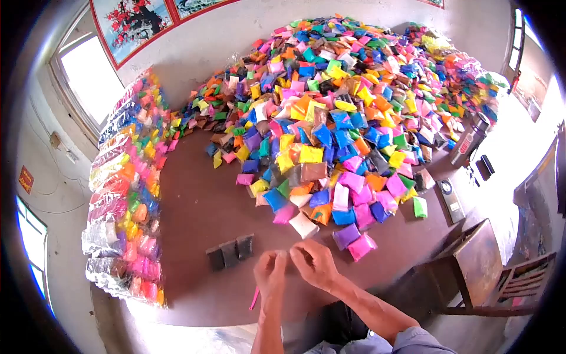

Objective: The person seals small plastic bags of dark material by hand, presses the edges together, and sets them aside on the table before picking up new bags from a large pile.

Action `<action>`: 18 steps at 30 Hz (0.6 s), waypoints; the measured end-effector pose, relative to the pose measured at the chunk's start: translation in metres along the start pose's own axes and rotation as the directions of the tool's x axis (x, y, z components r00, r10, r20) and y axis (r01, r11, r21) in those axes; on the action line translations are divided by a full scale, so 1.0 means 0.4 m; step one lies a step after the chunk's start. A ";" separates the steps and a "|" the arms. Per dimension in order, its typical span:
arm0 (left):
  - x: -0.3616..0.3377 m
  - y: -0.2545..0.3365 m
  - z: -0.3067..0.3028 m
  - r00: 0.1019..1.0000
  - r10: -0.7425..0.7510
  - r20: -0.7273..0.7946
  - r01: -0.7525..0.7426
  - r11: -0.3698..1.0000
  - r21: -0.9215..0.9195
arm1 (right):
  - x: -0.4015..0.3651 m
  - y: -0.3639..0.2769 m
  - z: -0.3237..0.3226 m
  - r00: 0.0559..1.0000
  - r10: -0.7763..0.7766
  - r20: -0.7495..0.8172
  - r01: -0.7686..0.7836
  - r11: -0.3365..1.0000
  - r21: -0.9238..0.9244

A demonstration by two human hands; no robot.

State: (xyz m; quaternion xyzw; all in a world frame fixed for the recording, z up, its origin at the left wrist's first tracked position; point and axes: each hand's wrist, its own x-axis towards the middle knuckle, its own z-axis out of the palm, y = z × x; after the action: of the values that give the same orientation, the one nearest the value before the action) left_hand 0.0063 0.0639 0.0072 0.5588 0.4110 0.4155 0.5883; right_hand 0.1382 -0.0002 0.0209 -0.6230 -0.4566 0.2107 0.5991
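Note:
My left hand point(271, 270) and my right hand point(312, 261) are close together above the near part of the brown table point(194, 206). Fingers on both hands are curled in as a pinch, and whatever they may grip is hidden or too small to make out. A thin pink strip point(254, 298) shows beside my left wrist. Left of my left hand lie several black packets point(230, 252) side by side. Just beyond my hands are a cream packet point(303, 225), a purple packet point(346, 236) and a bright pink packet point(362, 246).
A large heap of small colourful packets point(311, 154) covers the table's middle and back. Clear bags of packets point(124, 200) are stacked along the left edge. On the right stand a dark flask point(470, 140) and a small flat device point(450, 200), with a wooden chair point(522, 280) beyond.

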 end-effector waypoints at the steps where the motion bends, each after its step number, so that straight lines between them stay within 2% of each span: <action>1: -0.033 -0.009 -0.006 1.000 -0.012 0.007 0.012 0.998 0.054 | -0.037 0.004 -0.002 1.000 -0.001 -0.005 0.001 1.000 -0.001; 3: -0.097 0.001 0.009 0.996 -0.080 -0.041 0.085 0.987 0.140 | -0.103 0.013 -0.002 0.998 -0.006 -0.069 0.004 0.999 -0.034; 5: -0.128 -0.022 0.004 0.993 0.110 0.036 -0.116 0.955 0.272 | -0.155 0.046 0.000 0.993 -0.048 -0.105 0.041 0.997 -0.067; 6: -0.134 -0.022 0.002 0.993 0.114 0.036 -0.119 0.955 0.273 | -0.166 0.053 -0.001 0.986 -0.096 -0.137 0.082 0.991 -0.104; 9: -0.143 -0.022 -0.006 0.997 0.068 0.040 -0.077 0.950 0.302 | -0.185 0.061 0.003 0.981 -0.108 -0.158 0.091 0.990 -0.109; 13: -0.129 -0.046 -0.021 0.986 0.148 0.077 -0.165 0.927 0.335 | -0.185 0.038 -0.002 0.992 -0.014 -0.128 0.001 0.995 -0.097; 16: -0.124 -0.054 -0.026 0.985 0.156 0.080 -0.174 0.930 0.323 | -0.189 0.053 0.002 0.993 -0.028 -0.117 0.015 0.993 -0.114; 18: -0.130 -0.052 -0.018 0.994 0.101 0.050 -0.112 0.949 0.295 | -0.192 0.061 0.001 0.991 -0.042 -0.123 0.027 0.993 -0.116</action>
State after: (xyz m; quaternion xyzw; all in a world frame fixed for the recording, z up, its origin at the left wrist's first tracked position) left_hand -0.0164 0.0163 -0.0127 0.6692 0.4280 0.3707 0.4813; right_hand 0.1076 -0.0597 -0.0238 -0.6603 -0.4400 0.1342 0.5936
